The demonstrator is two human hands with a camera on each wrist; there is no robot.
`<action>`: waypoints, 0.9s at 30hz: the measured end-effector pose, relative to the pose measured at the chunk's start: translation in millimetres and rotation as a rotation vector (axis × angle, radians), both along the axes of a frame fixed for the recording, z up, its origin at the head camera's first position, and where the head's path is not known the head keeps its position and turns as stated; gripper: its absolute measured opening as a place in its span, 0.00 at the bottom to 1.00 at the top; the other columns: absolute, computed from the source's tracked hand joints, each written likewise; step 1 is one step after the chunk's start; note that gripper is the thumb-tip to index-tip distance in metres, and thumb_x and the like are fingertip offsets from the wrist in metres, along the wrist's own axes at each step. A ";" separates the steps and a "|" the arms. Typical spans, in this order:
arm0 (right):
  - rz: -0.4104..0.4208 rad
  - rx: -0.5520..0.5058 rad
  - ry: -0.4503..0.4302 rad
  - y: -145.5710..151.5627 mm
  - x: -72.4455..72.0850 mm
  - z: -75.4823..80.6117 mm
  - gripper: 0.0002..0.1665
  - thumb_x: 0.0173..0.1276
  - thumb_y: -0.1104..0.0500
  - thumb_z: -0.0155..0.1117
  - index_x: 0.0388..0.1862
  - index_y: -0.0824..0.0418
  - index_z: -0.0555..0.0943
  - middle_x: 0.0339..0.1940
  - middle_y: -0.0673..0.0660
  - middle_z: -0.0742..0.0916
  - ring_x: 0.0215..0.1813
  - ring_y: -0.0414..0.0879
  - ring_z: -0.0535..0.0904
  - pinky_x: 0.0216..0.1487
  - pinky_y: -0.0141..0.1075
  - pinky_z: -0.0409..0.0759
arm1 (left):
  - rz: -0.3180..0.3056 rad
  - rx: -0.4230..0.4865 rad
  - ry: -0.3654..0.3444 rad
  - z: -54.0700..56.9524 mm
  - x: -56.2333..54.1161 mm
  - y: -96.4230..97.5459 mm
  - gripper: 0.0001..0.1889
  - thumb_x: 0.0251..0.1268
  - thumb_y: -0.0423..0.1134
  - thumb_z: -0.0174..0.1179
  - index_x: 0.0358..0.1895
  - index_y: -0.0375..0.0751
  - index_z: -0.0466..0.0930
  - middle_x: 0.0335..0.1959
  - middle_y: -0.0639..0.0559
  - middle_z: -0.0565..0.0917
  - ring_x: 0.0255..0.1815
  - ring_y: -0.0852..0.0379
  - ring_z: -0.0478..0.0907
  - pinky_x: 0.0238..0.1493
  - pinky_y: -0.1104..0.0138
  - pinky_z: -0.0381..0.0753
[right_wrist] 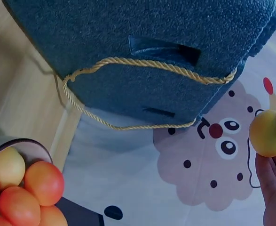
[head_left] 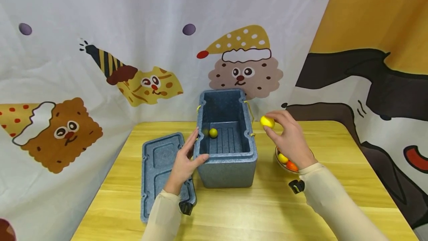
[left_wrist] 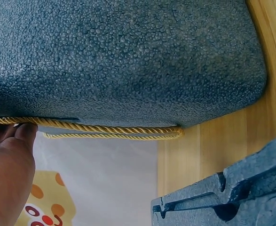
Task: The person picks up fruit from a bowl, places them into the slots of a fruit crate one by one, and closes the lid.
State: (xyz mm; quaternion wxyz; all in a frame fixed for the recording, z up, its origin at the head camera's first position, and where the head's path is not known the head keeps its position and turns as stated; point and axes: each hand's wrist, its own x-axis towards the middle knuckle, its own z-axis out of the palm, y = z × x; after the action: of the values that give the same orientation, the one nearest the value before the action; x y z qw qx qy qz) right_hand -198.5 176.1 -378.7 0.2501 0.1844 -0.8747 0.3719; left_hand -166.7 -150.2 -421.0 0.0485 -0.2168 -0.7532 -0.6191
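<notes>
A grey-blue foam box (head_left: 226, 174) stands lidless on the table, with one small yellow ball (head_left: 213, 133) on its floor. My left hand (head_left: 185, 166) rests on the box's near left corner, fingers stretched along the left side and thumb over the front rim. In the left wrist view its fingertips touch the box beside a yellow rope handle (left_wrist: 123, 129). Between thumb and fingers, my right hand (head_left: 290, 137) pinches another yellow ball (head_left: 266, 122), raised to the right of the box. Below that hand, partly hidden by it, sits a bowl (head_left: 282, 165) of yellow and orange-red balls (right_wrist: 43, 182).
The box's foam lid (head_left: 167, 155) lies on the wooden table (head_left: 230, 215) to the left, partly under my left forearm. Another rope handle (right_wrist: 152, 66) hangs along the box's right side. Behind the table hangs a printed cloth (head_left: 157, 18).
</notes>
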 end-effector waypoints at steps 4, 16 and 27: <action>0.014 -0.006 0.014 -4.7 -0.7 1.5 0.20 0.63 0.66 0.71 0.54 0.64 0.82 0.53 0.55 0.81 0.52 0.51 0.77 0.55 0.49 0.75 | -0.004 0.006 0.002 0.3 -0.8 0.7 0.41 0.64 0.27 0.64 0.77 0.33 0.51 0.78 0.39 0.51 0.77 0.47 0.48 0.70 0.53 0.53; 0.076 -0.033 0.067 -21.5 -4.6 0.7 0.22 0.59 0.69 0.73 0.53 0.64 0.82 0.53 0.56 0.81 0.52 0.51 0.77 0.54 0.47 0.75 | -0.011 0.043 0.026 -3.4 -1.2 1.6 0.41 0.65 0.30 0.64 0.76 0.30 0.51 0.77 0.37 0.51 0.77 0.44 0.47 0.71 0.52 0.51; 0.106 -0.028 -0.005 -34.6 -4.7 4.8 0.21 0.62 0.65 0.73 0.54 0.62 0.82 0.54 0.54 0.81 0.54 0.51 0.77 0.56 0.48 0.75 | -0.003 0.046 0.019 -4.1 -0.7 1.4 0.40 0.65 0.28 0.64 0.76 0.31 0.51 0.78 0.39 0.51 0.77 0.48 0.47 0.71 0.56 0.51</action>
State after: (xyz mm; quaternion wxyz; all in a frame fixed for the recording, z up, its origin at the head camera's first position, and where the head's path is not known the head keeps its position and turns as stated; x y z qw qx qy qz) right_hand -203.1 141.6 -373.9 0.2304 0.2262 -0.8591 0.3971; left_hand -167.4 -148.8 -425.1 0.0599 -0.2227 -0.7379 -0.6343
